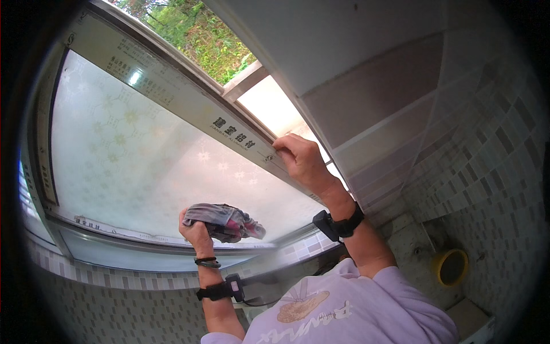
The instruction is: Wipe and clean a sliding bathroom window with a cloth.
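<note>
My left hand (197,235) grips a bunched grey and pink cloth (221,220). The cloth is in front of the lower part of a frosted window pane (142,142) with a flower pattern; whether it touches the glass I cannot tell. Higher and to the right, my right hand (304,162) has its fingers curled on the edge of the aluminium window sash frame (193,109). Printed film with writing covers parts of this frame. Beside the sash edge, the window opening (275,105) shows plants and a bright surface outside.
A tiled wall (386,107) rises close on the right of the opening. Below the pane run a metal rail (142,246) and a tiled ledge (129,281). A yellow-rimmed round container (452,267) stands low on the right. Black straps with small devices circle both forearms.
</note>
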Action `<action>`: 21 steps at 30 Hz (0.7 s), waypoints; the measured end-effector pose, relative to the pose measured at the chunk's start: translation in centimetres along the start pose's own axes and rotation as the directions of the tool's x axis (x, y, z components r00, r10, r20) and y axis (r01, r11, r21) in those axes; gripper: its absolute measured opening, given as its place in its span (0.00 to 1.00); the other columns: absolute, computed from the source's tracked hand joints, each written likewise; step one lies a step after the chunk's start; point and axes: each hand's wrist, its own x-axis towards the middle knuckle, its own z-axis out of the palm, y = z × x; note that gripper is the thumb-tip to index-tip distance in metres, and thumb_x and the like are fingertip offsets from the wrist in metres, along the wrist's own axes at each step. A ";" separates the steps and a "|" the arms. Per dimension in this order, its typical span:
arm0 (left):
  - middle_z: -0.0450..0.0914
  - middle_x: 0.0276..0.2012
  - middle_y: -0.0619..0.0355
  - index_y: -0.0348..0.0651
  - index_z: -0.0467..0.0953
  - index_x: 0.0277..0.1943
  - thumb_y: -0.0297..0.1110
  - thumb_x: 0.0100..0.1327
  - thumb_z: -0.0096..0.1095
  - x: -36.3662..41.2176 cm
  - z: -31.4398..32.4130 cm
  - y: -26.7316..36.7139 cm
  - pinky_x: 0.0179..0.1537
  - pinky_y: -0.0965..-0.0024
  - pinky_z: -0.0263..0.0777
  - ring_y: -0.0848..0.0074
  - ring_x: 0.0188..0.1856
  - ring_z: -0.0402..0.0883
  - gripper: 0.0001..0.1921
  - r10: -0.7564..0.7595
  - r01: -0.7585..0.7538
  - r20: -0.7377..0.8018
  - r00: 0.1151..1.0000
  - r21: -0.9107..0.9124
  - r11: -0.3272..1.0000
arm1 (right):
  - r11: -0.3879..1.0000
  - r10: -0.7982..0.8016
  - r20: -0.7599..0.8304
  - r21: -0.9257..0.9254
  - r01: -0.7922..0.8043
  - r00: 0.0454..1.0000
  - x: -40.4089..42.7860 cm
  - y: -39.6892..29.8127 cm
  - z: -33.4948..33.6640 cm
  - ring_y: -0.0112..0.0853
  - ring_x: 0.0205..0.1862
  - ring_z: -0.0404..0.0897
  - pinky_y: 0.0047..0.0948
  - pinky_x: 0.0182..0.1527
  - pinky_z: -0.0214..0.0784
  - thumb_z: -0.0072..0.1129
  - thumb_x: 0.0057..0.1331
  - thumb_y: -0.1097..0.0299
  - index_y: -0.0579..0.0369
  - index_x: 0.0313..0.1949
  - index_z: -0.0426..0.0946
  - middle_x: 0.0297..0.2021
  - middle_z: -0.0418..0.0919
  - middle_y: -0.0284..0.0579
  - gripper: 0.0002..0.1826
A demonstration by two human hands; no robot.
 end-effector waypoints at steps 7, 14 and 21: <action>0.76 0.30 0.61 0.33 0.72 0.37 0.14 0.50 0.48 -0.1 0.4 0.1 0.37 0.79 0.69 0.81 0.32 0.74 0.11 -0.016 0.016 0.006 1.000 -0.034 0.999 | 1.000 -0.002 0.007 -0.027 0.002 1.000 0.0 0.3 0.0 0.39 0.30 0.79 0.28 0.33 0.69 0.55 0.57 0.81 0.63 0.33 0.74 0.28 0.77 0.50 0.04; 0.76 0.31 0.61 0.33 0.72 0.38 0.14 0.50 0.48 0.1 0.1 -0.4 0.37 0.79 0.69 0.81 0.32 0.74 0.11 0.023 -0.021 0.035 0.999 -0.033 0.999 | 0.987 0.137 0.022 0.080 -0.138 0.990 -0.2 -0.1 -0.2 0.34 0.31 0.80 0.26 0.35 0.70 0.53 0.58 0.81 0.64 0.35 0.75 0.28 0.79 0.50 0.05; 0.76 0.31 0.61 0.33 0.72 0.38 0.13 0.50 0.47 0.4 -0.4 -1.0 0.37 0.79 0.69 0.81 0.32 0.74 0.12 0.011 -0.010 0.027 1.000 -0.030 0.999 | 0.996 0.073 0.051 0.051 -0.076 0.996 -0.1 -0.3 -0.3 0.36 0.33 0.80 0.28 0.35 0.70 0.51 0.59 0.82 0.64 0.35 0.74 0.29 0.78 0.51 0.05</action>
